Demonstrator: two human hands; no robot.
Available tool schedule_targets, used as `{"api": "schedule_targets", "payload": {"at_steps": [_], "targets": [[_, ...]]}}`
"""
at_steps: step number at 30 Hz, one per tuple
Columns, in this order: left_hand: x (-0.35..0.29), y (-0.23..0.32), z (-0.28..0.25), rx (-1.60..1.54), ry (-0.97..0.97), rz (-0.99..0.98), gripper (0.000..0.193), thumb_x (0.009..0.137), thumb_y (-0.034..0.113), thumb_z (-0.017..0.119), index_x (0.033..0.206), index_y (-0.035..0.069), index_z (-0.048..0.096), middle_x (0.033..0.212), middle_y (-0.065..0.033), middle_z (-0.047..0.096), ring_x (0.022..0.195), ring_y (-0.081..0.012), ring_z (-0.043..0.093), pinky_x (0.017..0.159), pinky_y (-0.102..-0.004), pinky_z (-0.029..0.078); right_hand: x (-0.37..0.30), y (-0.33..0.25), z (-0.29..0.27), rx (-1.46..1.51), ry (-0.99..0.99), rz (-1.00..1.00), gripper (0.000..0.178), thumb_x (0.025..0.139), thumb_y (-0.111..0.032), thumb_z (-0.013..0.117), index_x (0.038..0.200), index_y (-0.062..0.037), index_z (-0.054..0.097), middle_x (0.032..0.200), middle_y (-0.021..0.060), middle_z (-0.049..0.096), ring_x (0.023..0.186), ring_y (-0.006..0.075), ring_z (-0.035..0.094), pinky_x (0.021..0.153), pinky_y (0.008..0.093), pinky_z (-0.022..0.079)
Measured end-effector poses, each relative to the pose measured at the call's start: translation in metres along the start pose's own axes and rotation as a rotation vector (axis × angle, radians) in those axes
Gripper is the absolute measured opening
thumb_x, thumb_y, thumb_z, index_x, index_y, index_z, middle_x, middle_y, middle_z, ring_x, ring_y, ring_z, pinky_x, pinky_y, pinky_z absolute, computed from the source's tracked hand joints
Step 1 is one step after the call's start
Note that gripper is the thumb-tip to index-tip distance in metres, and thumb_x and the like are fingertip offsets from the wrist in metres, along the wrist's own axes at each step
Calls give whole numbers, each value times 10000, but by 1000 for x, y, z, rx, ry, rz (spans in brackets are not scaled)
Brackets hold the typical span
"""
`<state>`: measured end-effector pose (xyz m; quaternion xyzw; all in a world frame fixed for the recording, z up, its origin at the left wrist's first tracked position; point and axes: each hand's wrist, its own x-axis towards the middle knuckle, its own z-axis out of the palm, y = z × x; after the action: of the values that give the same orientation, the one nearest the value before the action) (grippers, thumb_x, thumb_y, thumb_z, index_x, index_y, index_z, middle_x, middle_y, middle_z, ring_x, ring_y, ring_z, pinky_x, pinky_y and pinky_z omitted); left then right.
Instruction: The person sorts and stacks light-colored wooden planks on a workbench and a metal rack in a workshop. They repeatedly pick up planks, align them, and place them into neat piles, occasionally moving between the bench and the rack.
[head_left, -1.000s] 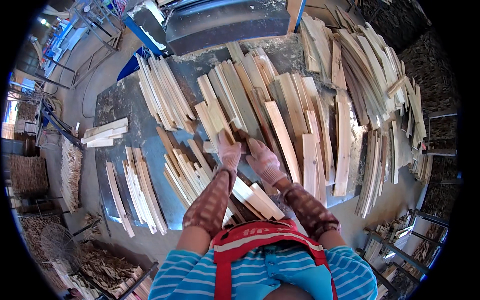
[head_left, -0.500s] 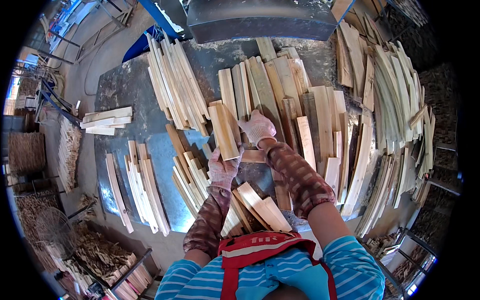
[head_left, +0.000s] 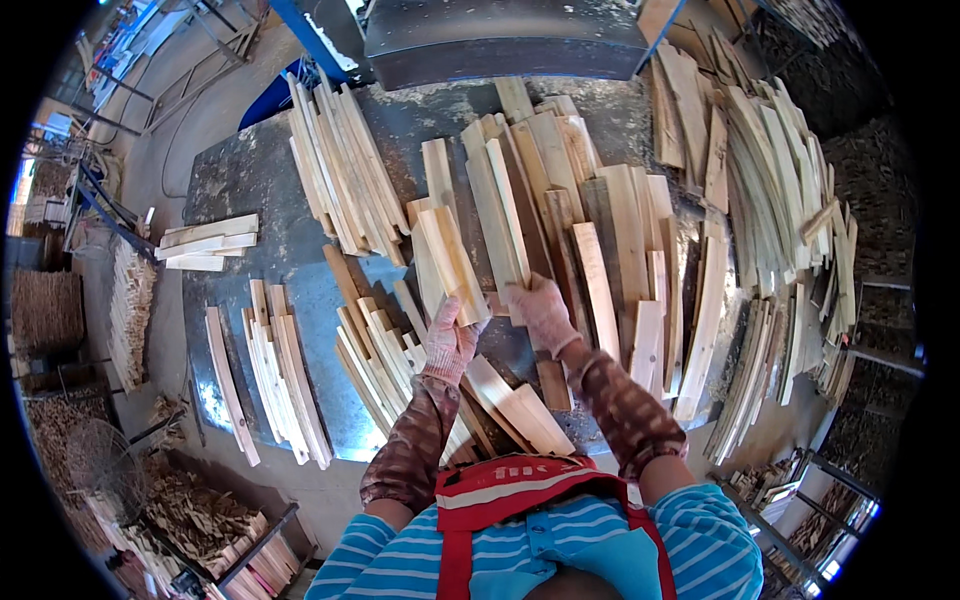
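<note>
My left hand point(head_left: 453, 343), in a pale work glove, is closed round the near end of a short wooden slat point(head_left: 448, 262). The slat is raised and slants away from me, with another lighter piece lying beneath or beside it. My right hand point(head_left: 544, 316), also gloved, is closed on the near end of a narrow wooden strip point(head_left: 508, 215). Whether it also grips the wider board point(head_left: 487, 205) alongside cannot be made out. Just right of that hand lies a row of wooden boards point(head_left: 622, 240) of uneven length on the dark table point(head_left: 235, 185).
Bundled strips point(head_left: 345, 165) lie at the far left, with smaller groups of slats point(head_left: 285, 370) nearer. Loose slats point(head_left: 520, 410) rest close to my apron. A dark metal housing point(head_left: 505, 50) borders the table's far side. Tall stacks of strips point(head_left: 785, 190) stand at the right.
My right hand has drawn back toward me and slightly right, bringing the narrow strip nearer. A gap has opened between the boards left of it. My left hand still holds its slat.
</note>
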<state>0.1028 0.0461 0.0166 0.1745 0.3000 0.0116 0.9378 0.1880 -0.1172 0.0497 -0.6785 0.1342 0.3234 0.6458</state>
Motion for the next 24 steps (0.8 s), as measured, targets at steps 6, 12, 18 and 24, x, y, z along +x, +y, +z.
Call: {"api": "schedule_targets", "payload": {"at_steps": [6,12,18,24], "targets": [[-37,-39,36,270,-6,-48,449,923,238,746,1313,91,578,1177,-57,687,970,-230,700,737,-348,622,-110,1,13,-577,156,-189,501,893,-192,689,1344,-3,581,1135,147,707,1026,255,688,891,344,542],[-80,-40,16,156,-188,-117,477,906,184,755,1306,23,552,1089,-128,687,919,-266,720,769,-402,636,-155,17,-38,149,36,-189,405,979,-177,660,1303,59,598,1114,78,699,990,134,637,871,277,519],[-117,-40,7,145,-203,-121,527,892,183,767,1325,22,513,1082,-152,680,921,-289,720,789,-413,634,-185,23,-38,199,270,-443,371,1017,-212,618,1287,41,603,1104,82,705,969,126,634,873,275,518],[-142,-36,6,130,-289,-79,556,890,254,786,1320,3,538,1151,-152,688,977,-276,726,803,-391,653,-197,32,-18,345,109,-315,393,1032,-337,608,1263,-19,632,893,19,701,691,72,625,548,236,510]]}}
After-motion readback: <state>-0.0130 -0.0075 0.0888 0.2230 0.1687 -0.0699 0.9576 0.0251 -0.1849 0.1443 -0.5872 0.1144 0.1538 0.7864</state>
